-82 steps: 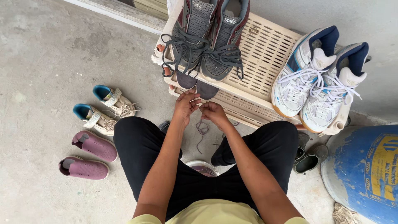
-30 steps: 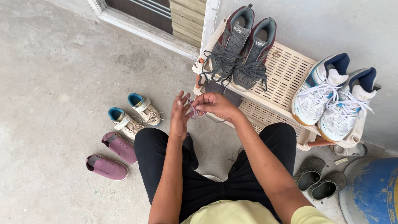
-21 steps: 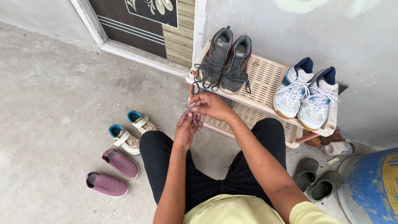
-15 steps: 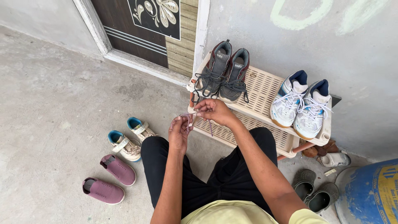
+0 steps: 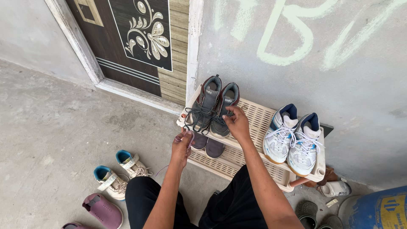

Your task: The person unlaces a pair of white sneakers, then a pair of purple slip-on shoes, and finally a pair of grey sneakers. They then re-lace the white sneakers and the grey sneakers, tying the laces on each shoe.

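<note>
Right hand [image 5: 237,123] up on the top shelf of the cream plastic shoe rack [image 5: 258,116], fingers curled narrow at the laces of the grey and maroon sneakers [image 5: 214,108]; whether pinching a lace or only pressing on the tongue of the nearer shoe, impossible to tell from this angle. Left hand [image 5: 181,147] lower and nearer the body, closed in a loose fist around a thin mauve lace [image 5: 190,136], one loop showing above the knuckles and a loose end trailing down and left toward the floor. Sneakers just ahead of the right hand, touching it, toes pointing out toward the wearer of the camera, heels against the wall, long axis running away from the body. Left hand well short of that pair, level with the lower shelf, where two dark insoles [image 5: 207,146] stick out side by side just right of the fist. Right hand plainly the nearer of the two.

Farther right on the same top shelf, a white and blue pair of trainers [image 5: 292,138], well apart from both hands. On the concrete floor to the left, small cream shoes with teal linings [image 5: 121,171] and a mauve slip-on [image 5: 104,210]. A blue drum [image 5: 375,210] at the lower right corner, dark clogs [image 5: 311,212] beside it.
</note>
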